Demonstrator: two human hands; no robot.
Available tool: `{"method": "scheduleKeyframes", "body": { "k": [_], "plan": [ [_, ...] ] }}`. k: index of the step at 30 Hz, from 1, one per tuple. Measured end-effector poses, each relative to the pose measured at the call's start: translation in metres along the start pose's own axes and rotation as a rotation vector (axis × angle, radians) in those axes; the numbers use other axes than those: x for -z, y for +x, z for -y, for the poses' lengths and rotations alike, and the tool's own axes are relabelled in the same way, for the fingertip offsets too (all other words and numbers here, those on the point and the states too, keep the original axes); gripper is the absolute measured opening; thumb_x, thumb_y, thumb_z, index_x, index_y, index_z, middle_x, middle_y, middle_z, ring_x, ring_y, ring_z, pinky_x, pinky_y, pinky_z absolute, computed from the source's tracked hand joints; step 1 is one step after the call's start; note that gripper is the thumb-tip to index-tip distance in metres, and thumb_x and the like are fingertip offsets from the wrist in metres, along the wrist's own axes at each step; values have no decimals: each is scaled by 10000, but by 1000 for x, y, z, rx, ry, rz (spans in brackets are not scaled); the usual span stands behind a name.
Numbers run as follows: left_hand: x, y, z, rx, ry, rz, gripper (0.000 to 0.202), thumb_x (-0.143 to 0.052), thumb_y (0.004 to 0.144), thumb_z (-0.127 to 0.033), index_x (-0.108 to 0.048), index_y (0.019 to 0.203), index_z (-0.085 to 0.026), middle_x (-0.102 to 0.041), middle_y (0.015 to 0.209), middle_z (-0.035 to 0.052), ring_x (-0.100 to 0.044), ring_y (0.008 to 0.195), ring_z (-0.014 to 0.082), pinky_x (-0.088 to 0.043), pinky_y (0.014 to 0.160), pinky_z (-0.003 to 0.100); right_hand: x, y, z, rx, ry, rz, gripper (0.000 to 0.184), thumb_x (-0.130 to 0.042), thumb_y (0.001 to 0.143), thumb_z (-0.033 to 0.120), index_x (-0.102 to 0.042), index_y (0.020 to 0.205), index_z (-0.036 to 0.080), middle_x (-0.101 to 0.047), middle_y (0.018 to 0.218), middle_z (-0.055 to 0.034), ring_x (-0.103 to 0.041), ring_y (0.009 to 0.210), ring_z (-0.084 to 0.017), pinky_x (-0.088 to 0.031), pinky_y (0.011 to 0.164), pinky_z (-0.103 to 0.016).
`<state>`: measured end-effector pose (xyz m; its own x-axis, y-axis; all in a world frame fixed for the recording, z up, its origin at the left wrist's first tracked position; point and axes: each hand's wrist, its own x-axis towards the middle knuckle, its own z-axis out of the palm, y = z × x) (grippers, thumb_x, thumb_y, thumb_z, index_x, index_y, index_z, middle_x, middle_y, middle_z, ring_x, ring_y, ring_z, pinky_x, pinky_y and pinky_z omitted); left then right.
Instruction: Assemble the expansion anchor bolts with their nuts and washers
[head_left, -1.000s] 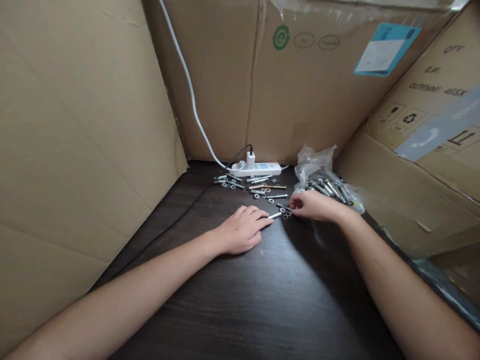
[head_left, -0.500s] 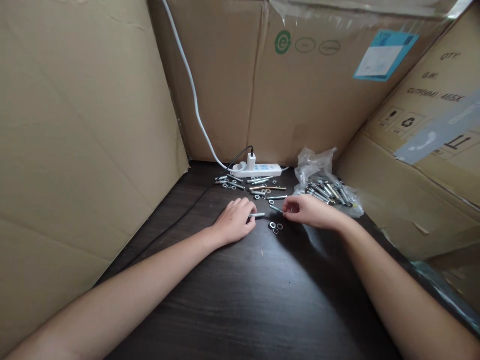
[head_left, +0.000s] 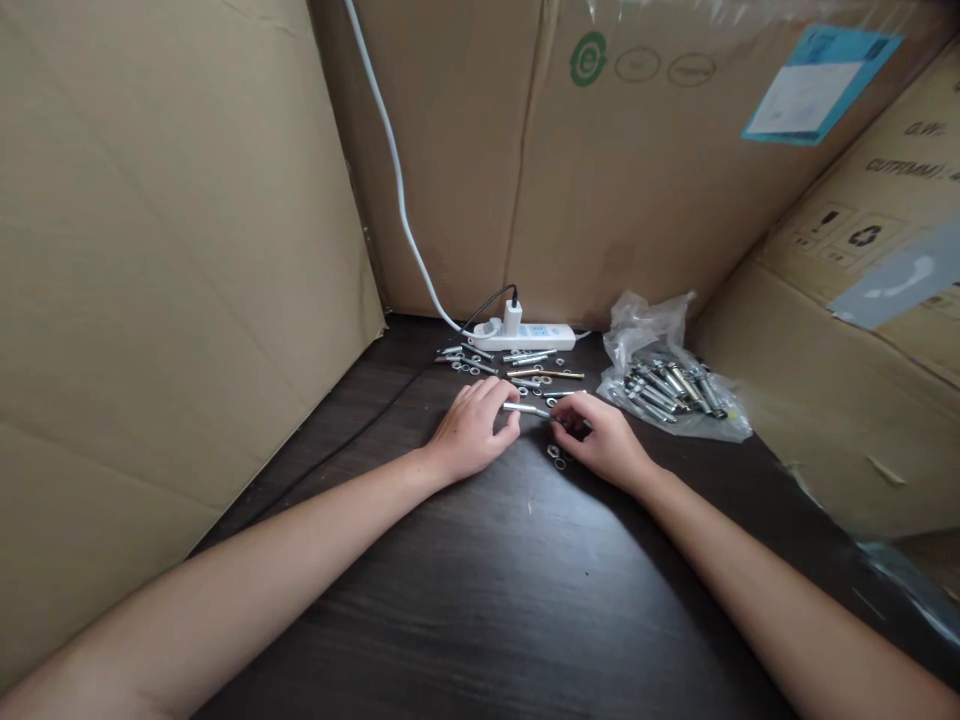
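My left hand (head_left: 472,432) grips one end of a silver metal sleeve (head_left: 525,409) just above the dark wooden table (head_left: 480,600). My right hand (head_left: 600,440) is closed on a small bolt-like part at the sleeve's other end; its fingers hide most of that part. A few small washers and nuts (head_left: 556,458) lie on the table right under my hands. Behind them, loose bolts, sleeves and washers (head_left: 525,372) are scattered. A clear plastic bag of anchor bolts (head_left: 667,385) sits to the right of my right hand.
A white power strip (head_left: 529,335) with a plugged charger and a white cable (head_left: 397,190) lies at the back. A black cable (head_left: 352,440) runs left across the table. Large cardboard boxes (head_left: 150,260) wall in the left, back and right sides.
My left hand picked the sleeve up off the table. My right hand moved left with its part to meet the sleeve's end. The loose washers stayed on the table.
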<state>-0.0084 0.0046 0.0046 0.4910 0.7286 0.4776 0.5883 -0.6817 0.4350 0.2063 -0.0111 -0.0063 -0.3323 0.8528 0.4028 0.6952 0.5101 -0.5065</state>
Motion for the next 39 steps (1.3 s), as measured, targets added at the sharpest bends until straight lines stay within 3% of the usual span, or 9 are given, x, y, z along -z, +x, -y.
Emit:
{"method": "scheduleKeyframes", "body": {
  "k": [13,19,22,26,30,34,37,39],
  "plan": [
    [1,-1,-2,-70,-84,65,107,-491,879,-257,-553,924,-183,-599,859,23,-525,822,181,-388,766,319,-4,3,31,72,135,-63,164,-536,774,160,-529,929,213,-582,832,-25,-549,707,-148,-475,681,-274],
    [-1,-1,0,-20,-165,81,116,-533,857,-259,-581,935,-189,-614,854,20,-540,815,176,-409,774,313,-5,3,32,37,146,-38,128,-531,810,200,-542,936,219,-602,816,-27,-563,709,-154,-481,688,-287],
    [-1,0,1,42,-301,99,162,-505,872,-287,-594,960,-185,-626,895,31,-554,805,167,-429,761,299,-6,3,30,10,180,-30,132,-536,810,219,-524,942,220,-606,828,-26,-569,709,-153,-488,691,-288],
    [-2,0,-1,113,-562,148,275,-381,934,-337,-573,1037,-169,-613,797,20,-563,739,147,-454,714,275,-8,3,34,-31,267,-46,127,-544,811,239,-476,916,217,-588,808,-22,-571,699,-150,-495,670,-281],
    [-4,1,-3,96,-606,54,259,-399,929,-345,-588,991,-180,-602,922,44,-565,859,162,-465,786,291,1,6,36,-2,319,-29,129,-538,809,215,-477,922,211,-589,850,-28,-578,722,-142,-499,692,-278],
    [-8,3,-2,199,-723,-30,279,-380,927,-401,-530,876,-171,-546,870,38,-565,789,144,-481,642,249,30,11,27,-57,165,151,62,-505,818,215,-534,869,194,-595,760,-15,-562,680,-143,-473,655,-272],
    [-10,3,-1,291,-876,8,314,-352,924,-462,-437,818,-179,-491,778,2,-557,634,110,-420,472,199,51,12,21,-161,16,395,69,-523,794,215,-583,821,192,-601,679,4,-548,610,-139,-439,584,-257],
    [-10,3,-1,300,-865,46,306,-348,925,-465,-431,838,-184,-489,776,-11,-498,527,74,-368,433,191,58,11,20,-212,-24,499,93,-553,769,213,-612,839,195,-618,687,4,-558,604,-141,-428,564,-251]
  ]
}}
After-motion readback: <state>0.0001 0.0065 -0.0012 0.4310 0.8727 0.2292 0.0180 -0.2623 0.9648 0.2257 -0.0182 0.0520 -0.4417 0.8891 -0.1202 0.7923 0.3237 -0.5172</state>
